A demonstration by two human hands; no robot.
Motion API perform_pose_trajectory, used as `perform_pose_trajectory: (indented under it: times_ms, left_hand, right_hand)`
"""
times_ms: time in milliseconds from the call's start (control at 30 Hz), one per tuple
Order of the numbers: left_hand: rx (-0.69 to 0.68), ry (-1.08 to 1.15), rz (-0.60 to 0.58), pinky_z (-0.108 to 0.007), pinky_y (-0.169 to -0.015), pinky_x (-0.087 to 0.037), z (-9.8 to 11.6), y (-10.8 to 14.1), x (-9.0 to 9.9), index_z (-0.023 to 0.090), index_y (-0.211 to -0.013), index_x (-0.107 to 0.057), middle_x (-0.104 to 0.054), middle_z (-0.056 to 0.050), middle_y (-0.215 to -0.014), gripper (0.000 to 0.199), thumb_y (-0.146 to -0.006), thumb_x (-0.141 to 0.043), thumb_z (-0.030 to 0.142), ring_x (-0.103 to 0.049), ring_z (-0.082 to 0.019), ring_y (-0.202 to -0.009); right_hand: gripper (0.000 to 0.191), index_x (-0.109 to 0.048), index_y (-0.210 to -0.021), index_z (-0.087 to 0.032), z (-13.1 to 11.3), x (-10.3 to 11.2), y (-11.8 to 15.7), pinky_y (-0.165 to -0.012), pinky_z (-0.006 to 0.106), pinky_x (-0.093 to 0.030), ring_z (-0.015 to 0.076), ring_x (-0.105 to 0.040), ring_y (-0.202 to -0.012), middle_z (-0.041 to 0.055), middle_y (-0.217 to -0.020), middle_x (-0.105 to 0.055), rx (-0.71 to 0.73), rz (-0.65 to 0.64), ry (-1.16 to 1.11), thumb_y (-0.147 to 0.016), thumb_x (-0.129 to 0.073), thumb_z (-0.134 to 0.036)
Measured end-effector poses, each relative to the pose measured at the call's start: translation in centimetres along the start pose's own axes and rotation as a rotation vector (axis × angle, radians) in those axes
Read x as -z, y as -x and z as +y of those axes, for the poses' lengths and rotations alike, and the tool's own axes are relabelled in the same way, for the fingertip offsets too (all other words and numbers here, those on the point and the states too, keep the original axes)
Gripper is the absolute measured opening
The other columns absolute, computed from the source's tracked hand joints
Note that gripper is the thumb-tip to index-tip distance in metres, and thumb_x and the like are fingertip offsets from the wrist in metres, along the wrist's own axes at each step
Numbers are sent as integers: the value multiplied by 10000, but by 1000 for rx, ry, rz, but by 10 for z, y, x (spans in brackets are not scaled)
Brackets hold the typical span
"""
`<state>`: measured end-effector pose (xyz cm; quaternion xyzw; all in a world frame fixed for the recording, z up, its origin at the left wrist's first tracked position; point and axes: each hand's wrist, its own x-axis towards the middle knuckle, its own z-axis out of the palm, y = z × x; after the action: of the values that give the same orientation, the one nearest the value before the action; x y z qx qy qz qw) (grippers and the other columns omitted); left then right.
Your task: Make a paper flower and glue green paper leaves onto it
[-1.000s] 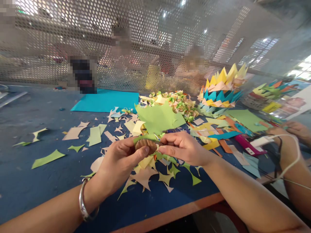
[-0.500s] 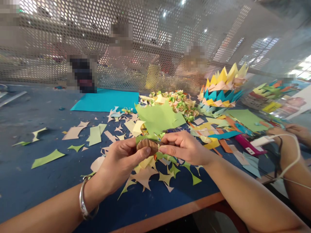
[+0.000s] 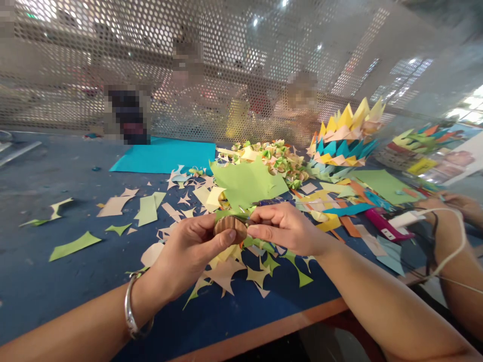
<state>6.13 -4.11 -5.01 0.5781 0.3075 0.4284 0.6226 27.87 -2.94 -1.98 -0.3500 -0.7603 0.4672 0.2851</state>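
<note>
My left hand (image 3: 192,246), with a silver bangle on its wrist, is closed on a round brown disc (image 3: 226,230) with wood-like stripes. The thumb lies over the disc's front face and the fingers are behind it. A piece of green paper (image 3: 222,214) shows along the disc's upper edge. At the disc's right edge my right hand (image 3: 289,227) is pinched closed. Something thin and dark shows at its fingertips, too small to name. Beyond both hands lies a larger torn-edged green sheet (image 3: 247,183).
Paper scraps (image 3: 226,274) are strewn over the blue table (image 3: 83,296). A heap of small folded pieces (image 3: 281,158) and stacked paper crowns (image 3: 345,141) stand behind. A pink power bank (image 3: 388,224) with a white cable (image 3: 458,221) and another person's arm (image 3: 453,256) are at right.
The disc has turned slightly, so more of its striped face shows. The thin dark piece at my right fingertips shows less. Both hands stay nearly in place.
</note>
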Motion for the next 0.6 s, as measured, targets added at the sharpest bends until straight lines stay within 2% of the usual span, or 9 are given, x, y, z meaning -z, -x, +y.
perform_pose_trajectory:
  times_ms: [600]
  left_hand:
    - [-10,-98,-31,-270,-637,-355,3,0,4,176,-655,-574,-486,24,-668,282,-879,-670,317,-406,-133,-666]
  right_hand:
    - [255,-611,-766,-161,1,2,3,-458,235,-244,71,-288,-532,-72,-590,-402,-5,0,10,-912,-694,-353]
